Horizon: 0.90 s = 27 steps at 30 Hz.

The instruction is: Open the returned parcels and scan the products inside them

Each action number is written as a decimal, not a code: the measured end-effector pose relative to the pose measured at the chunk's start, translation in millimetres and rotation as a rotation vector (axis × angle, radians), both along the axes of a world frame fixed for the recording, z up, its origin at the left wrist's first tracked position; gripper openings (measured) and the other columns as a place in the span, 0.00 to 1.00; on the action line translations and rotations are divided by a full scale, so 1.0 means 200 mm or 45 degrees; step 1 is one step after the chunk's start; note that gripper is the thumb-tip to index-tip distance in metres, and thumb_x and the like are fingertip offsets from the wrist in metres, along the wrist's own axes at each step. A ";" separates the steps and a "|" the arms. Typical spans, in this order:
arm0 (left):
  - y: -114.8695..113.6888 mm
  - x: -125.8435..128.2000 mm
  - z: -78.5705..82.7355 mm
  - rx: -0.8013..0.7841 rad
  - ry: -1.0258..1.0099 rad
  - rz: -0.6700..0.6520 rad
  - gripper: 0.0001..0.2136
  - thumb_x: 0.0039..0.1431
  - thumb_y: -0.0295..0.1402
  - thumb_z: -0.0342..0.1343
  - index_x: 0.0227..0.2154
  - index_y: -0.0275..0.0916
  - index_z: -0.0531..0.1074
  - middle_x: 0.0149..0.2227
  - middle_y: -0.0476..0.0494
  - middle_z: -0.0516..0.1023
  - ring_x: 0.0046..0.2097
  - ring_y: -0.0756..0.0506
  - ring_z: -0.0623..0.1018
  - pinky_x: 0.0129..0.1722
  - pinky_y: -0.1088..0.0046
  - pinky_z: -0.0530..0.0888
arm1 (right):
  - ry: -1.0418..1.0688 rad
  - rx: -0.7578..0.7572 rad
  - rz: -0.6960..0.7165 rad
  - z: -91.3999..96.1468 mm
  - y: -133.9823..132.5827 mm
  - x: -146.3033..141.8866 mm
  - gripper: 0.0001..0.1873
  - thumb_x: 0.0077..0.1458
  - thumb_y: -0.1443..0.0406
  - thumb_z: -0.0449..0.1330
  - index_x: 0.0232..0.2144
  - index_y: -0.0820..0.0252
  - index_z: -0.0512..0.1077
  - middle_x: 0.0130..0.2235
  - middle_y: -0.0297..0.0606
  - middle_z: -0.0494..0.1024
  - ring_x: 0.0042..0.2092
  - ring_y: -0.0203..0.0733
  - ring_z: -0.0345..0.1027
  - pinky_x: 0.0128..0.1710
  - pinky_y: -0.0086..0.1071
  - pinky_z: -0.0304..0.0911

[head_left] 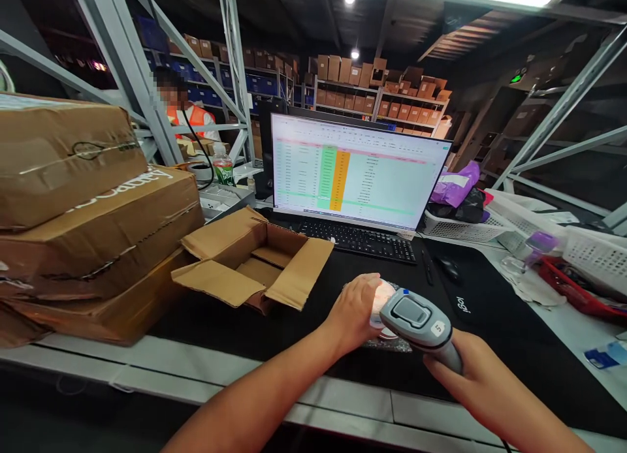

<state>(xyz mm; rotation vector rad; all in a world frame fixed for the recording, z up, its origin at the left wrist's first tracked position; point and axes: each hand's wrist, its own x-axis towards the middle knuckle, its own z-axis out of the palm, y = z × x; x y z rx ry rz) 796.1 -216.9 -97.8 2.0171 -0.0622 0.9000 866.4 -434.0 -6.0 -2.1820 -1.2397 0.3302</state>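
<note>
My right hand point(473, 365) is wrapped round the handle of a grey barcode scanner point(416, 317), marked with a "5" sticker. The scanner's head points left, at a pale rounded item point(381, 299) lit by its glow. Around that item curl the fingers of my left hand point(353, 311), just above the black desk mat. Its exact kind is hidden by the hand and the scanner. Clear plastic wrap point(399, 344) shows beneath it. Left of my left hand stands an open cardboard box point(298, 273) with its flaps spread outward.
Large cardboard boxes point(93, 218) are stacked at the left. Behind the mat stand a monitor point(362, 169) showing a spreadsheet and a keyboard point(360, 239). A mouse point(448, 268) and white baskets point(592, 254) are at the right. Another person point(193, 117) is beyond the metal frame.
</note>
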 end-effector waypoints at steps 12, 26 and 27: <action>0.00 0.03 -0.04 0.371 0.073 0.332 0.46 0.36 0.34 0.74 0.60 0.35 0.59 0.59 0.30 0.69 0.61 0.31 0.70 0.63 0.48 0.68 | -0.075 -0.182 -0.787 -0.17 -0.31 0.68 0.25 0.51 0.50 0.59 0.44 0.61 0.68 0.26 0.39 0.77 0.23 0.47 0.72 0.27 0.39 0.67; -0.01 0.03 -0.03 0.052 0.253 0.431 0.46 0.36 0.39 0.74 0.60 0.38 0.60 0.59 0.34 0.69 0.61 0.34 0.69 0.64 0.50 0.67 | -1.043 -0.368 -1.026 -0.40 -0.31 1.07 0.38 0.60 0.44 0.48 0.57 0.69 0.68 0.48 0.66 0.74 0.49 0.69 0.71 0.43 0.55 0.69; -0.02 0.03 -0.03 0.031 0.273 0.425 0.46 0.36 0.38 0.74 0.60 0.38 0.60 0.60 0.34 0.68 0.61 0.34 0.69 0.64 0.50 0.67 | -1.031 -0.345 -0.883 -0.41 -0.21 1.08 0.36 0.61 0.47 0.49 0.60 0.69 0.66 0.51 0.63 0.73 0.51 0.66 0.71 0.47 0.53 0.69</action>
